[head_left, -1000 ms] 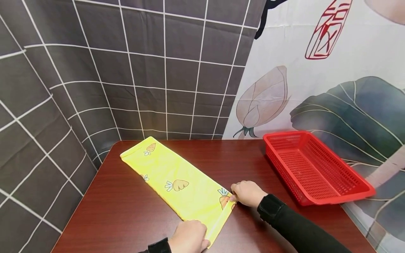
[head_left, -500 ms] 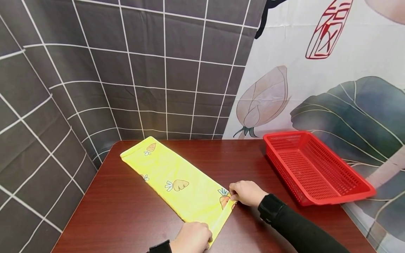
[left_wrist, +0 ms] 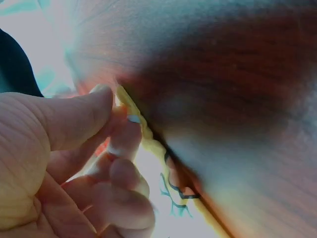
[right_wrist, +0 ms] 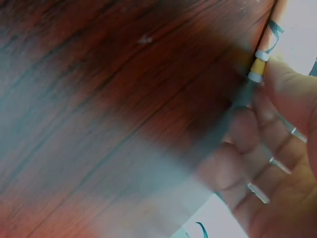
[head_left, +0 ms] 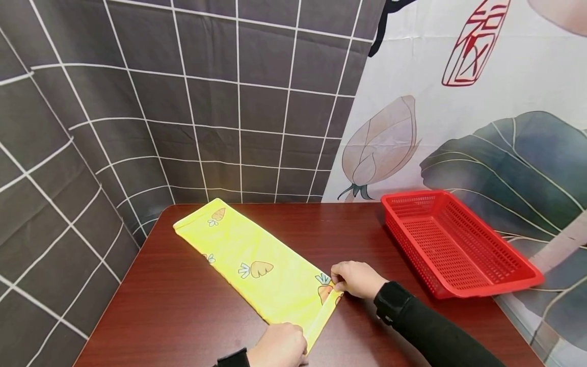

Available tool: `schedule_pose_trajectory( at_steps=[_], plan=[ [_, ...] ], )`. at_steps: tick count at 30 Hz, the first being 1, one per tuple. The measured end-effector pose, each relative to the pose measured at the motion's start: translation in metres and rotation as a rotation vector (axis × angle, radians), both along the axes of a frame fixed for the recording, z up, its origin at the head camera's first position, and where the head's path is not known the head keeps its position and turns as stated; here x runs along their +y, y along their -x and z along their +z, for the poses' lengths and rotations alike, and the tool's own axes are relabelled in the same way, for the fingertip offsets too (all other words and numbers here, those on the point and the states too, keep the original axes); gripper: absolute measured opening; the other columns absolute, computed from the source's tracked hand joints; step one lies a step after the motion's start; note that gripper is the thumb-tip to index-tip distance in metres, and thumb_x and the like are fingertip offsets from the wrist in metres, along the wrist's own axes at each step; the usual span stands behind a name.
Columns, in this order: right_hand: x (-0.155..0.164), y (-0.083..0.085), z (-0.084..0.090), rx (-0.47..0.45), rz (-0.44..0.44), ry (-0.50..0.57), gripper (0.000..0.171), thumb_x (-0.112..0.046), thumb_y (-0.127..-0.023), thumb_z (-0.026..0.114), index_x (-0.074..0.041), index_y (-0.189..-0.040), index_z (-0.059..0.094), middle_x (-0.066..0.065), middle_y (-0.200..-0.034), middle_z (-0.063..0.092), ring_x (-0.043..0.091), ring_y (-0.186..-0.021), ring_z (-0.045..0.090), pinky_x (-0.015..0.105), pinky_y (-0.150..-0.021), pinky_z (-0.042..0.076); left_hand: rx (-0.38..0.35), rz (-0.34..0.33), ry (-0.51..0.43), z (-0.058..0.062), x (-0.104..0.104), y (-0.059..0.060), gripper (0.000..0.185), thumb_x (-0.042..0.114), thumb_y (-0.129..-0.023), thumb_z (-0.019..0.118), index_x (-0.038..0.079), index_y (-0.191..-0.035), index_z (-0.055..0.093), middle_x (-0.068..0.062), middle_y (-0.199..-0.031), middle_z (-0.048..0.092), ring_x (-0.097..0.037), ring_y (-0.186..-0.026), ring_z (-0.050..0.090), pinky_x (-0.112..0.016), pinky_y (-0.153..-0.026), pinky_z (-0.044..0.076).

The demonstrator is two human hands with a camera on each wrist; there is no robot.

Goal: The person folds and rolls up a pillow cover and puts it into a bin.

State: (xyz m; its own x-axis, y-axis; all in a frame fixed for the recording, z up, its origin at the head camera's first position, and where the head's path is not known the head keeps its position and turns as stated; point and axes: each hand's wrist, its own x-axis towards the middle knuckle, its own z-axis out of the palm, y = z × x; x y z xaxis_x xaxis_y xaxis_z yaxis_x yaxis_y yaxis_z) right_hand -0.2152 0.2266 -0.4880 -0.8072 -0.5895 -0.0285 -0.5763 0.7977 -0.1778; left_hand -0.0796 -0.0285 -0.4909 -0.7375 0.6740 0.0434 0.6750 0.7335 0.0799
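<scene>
A long yellow cloth (head_left: 275, 290) printed with carrots lies folded flat, slanting across the reddish-brown table. Along its near end runs a narrow turned-over strip (head_left: 321, 318). At the lower corner of that end, my left hand (head_left: 279, 345) pinches the strip. My right hand (head_left: 358, 280) grips the opposite corner, its thumb and fingers bent onto the edge. In the left wrist view, the cloth's edge (left_wrist: 153, 144) runs past the thumb and curled fingers. The right wrist view has the cloth's corner (right_wrist: 258, 66) at the thumb, with the other fingers curled below.
A red perforated plastic basket (head_left: 458, 255) stands on the right side of the table (head_left: 183, 316), beyond my right forearm. A grey gridded sheet (head_left: 261, 102) hangs behind and to the left. A flower-printed white sheet (head_left: 412, 66) hangs at the right.
My left hand has shifted slightly right and down along the cloth's near edge. The right hand has edged a little leftward. The cloth's far end looks the same.
</scene>
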Motion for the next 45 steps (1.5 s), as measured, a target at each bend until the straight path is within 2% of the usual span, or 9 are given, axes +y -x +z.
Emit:
schedule_pose_trajectory(
  at_steps=[5, 9, 21, 24, 30, 35, 37, 40, 45],
  plan=[
    [-0.003, -0.001, 0.001, 0.093, 0.166, 0.026, 0.034, -0.009, -0.084, 0.088, -0.029, -0.074, 0.062, -0.013, -0.076, 0.054, 0.006, -0.071, 0.047, 0.022, -0.068, 0.046, -0.054, 0.023, -0.017, 0.002, 0.008, 0.0, 0.045, 0.048, -0.081, 0.086, 0.023, -0.054, 0.062, 0.01, -0.059, 0.056, -0.004, -0.058, 0.052, -0.024, -0.048, 0.039],
    [-0.004, -0.002, 0.001, 0.124, 0.268, 0.03, 0.033, -0.005, -0.084, 0.087, -0.028, -0.068, 0.068, -0.014, -0.074, 0.06, 0.004, -0.07, 0.049, 0.018, -0.066, 0.045, 0.013, 0.036, -0.006, 0.002, 0.014, -0.001, 0.04, 0.046, -0.075, 0.088, 0.023, -0.054, 0.063, 0.009, -0.057, 0.059, -0.005, -0.057, 0.054, -0.025, -0.048, 0.043],
    [0.004, -0.009, 0.0, 0.201, 0.319, -0.006, 0.022, -0.01, -0.084, 0.088, -0.029, -0.078, 0.078, -0.017, -0.084, 0.076, 0.007, -0.076, 0.055, 0.021, -0.07, 0.045, -0.03, 0.114, 0.004, 0.001, 0.02, -0.005, 0.02, 0.024, -0.081, 0.079, 0.016, -0.067, 0.068, 0.003, -0.063, 0.065, -0.012, -0.061, 0.058, -0.029, -0.056, 0.046],
    [0.007, -0.009, -0.004, 0.252, 0.36, 0.018, 0.023, -0.011, -0.085, 0.086, -0.031, -0.077, 0.077, -0.019, -0.083, 0.074, 0.007, -0.077, 0.056, 0.021, -0.07, 0.043, -0.073, 0.139, -0.019, -0.023, 0.021, 0.003, 0.022, 0.024, -0.079, 0.08, 0.017, -0.064, 0.065, 0.003, -0.06, 0.062, -0.012, -0.058, 0.056, -0.031, -0.053, 0.046],
    [0.01, -0.014, -0.003, 0.307, 0.428, 0.023, 0.014, -0.02, -0.081, 0.08, -0.03, -0.09, 0.074, -0.019, -0.092, 0.074, 0.01, -0.087, 0.059, 0.026, -0.076, 0.046, -0.116, 0.107, -0.159, -0.037, 0.008, 0.008, 0.03, 0.015, -0.07, 0.078, 0.019, -0.056, 0.052, 0.008, -0.054, 0.047, -0.007, -0.051, 0.044, -0.028, -0.049, 0.038],
    [0.008, -0.019, -0.007, 0.375, 0.461, -0.023, 0.024, -0.036, -0.086, 0.084, -0.031, -0.106, 0.074, -0.015, -0.1, 0.073, 0.012, -0.095, 0.061, 0.032, -0.086, 0.052, -0.231, 0.104, -0.295, -0.059, -0.005, 0.016, 0.03, 0.014, -0.077, 0.075, 0.024, -0.06, 0.052, 0.016, -0.056, 0.043, -0.001, -0.051, 0.04, -0.022, -0.05, 0.035],
    [0.006, -0.019, -0.009, 0.428, 0.479, -0.027, 0.023, -0.036, -0.089, 0.084, -0.03, -0.109, 0.075, -0.013, -0.099, 0.073, 0.013, -0.094, 0.061, 0.033, -0.086, 0.052, -0.201, 0.11, -0.326, -0.062, -0.009, 0.016, 0.028, 0.016, -0.08, 0.076, 0.025, -0.064, 0.054, 0.018, -0.057, 0.044, 0.002, -0.051, 0.04, -0.019, -0.05, 0.034],
    [0.002, -0.017, -0.01, 0.513, 0.506, 0.003, 0.015, -0.033, -0.091, 0.084, -0.03, -0.105, 0.077, -0.012, -0.092, 0.072, 0.014, -0.09, 0.059, 0.031, -0.08, 0.049, -0.182, 0.124, -0.333, -0.061, -0.009, 0.016, 0.027, 0.019, -0.082, 0.077, 0.024, -0.066, 0.056, 0.019, -0.058, 0.046, 0.004, -0.052, 0.042, -0.018, -0.05, 0.034],
    [-0.002, -0.014, -0.011, 0.55, 0.539, 0.036, 0.008, -0.032, -0.093, 0.08, -0.033, -0.1, 0.078, -0.015, -0.085, 0.071, 0.013, -0.087, 0.056, 0.027, -0.074, 0.042, -0.244, 0.167, -0.278, -0.032, -0.007, 0.008, 0.036, 0.032, -0.085, 0.084, 0.021, -0.064, 0.057, 0.013, -0.057, 0.051, -0.003, -0.052, 0.047, -0.024, -0.051, 0.039]
  ],
)
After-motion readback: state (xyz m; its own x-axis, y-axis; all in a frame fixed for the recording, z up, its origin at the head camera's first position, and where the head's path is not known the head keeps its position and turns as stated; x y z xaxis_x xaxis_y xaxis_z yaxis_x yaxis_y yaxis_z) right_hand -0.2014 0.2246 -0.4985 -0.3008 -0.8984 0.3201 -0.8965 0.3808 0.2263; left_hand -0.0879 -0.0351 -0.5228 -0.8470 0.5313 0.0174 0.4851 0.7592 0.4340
